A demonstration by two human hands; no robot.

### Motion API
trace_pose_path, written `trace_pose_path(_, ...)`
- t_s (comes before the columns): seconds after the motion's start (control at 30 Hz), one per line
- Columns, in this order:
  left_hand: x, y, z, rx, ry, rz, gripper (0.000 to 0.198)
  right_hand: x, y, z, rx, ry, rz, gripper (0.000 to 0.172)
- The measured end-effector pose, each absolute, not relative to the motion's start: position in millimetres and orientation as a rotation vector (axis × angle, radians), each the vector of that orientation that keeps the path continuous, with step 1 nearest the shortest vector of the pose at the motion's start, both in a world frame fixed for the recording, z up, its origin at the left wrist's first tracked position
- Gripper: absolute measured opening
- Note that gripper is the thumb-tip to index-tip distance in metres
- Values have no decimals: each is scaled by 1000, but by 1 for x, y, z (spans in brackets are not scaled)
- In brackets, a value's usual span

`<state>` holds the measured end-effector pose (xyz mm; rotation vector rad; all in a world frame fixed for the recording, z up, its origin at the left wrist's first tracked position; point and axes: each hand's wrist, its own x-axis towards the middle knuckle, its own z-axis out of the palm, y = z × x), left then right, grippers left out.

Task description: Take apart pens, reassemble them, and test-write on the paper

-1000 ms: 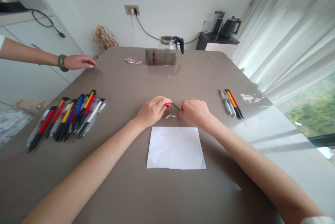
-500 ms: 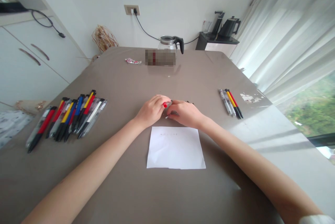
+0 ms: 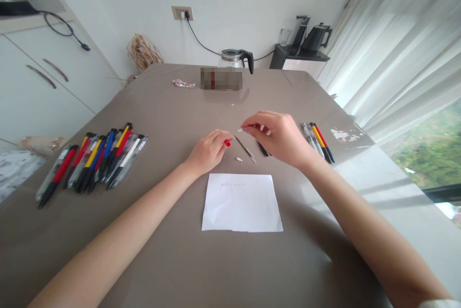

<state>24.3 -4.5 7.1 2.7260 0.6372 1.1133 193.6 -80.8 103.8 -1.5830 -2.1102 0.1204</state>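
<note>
My left hand (image 3: 211, 150) is closed around a red pen barrel (image 3: 227, 143); only its red end shows past the fingers. My right hand (image 3: 277, 134) is raised a little to the right, thumb and forefinger pinching a tiny white piece (image 3: 240, 130). Between the hands a thin pen refill (image 3: 246, 148) lies slantwise on the table, with a small white bit (image 3: 239, 159) close by. A black pen part (image 3: 264, 149) lies partly hidden below my right hand. A sheet of white paper (image 3: 242, 205) with faint writing lies in front of me.
Many pens (image 3: 95, 159) in several colours lie in a group at the left. A smaller row of pens (image 3: 317, 142) is at the right. A blurred box (image 3: 221, 79), a glass pot (image 3: 231, 56) and a crumpled wrapper (image 3: 183, 83) stand or lie at the far end.
My right hand has lifted up and to the right, away from my left hand, with a tiny white piece in its pinch. The refill and white bit are now uncovered. My left hand stays put.
</note>
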Motion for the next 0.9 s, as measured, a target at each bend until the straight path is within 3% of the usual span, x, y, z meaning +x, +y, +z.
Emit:
trace_pose_path(0.3, 24, -1, 4, 2836, 689, 1113, 15, 183, -89, 102, -1307, -2322, 101, 25)
trace_pose_path(0.7, 23, 0, 3, 2944, 750, 1124, 15, 178, -81, 84, -1262, -2272, -40, 19)
trace_pose_path(0.9, 23, -1, 5, 2808, 886, 1150, 15, 184, -76, 76, -1329, -2172, 48, 27)
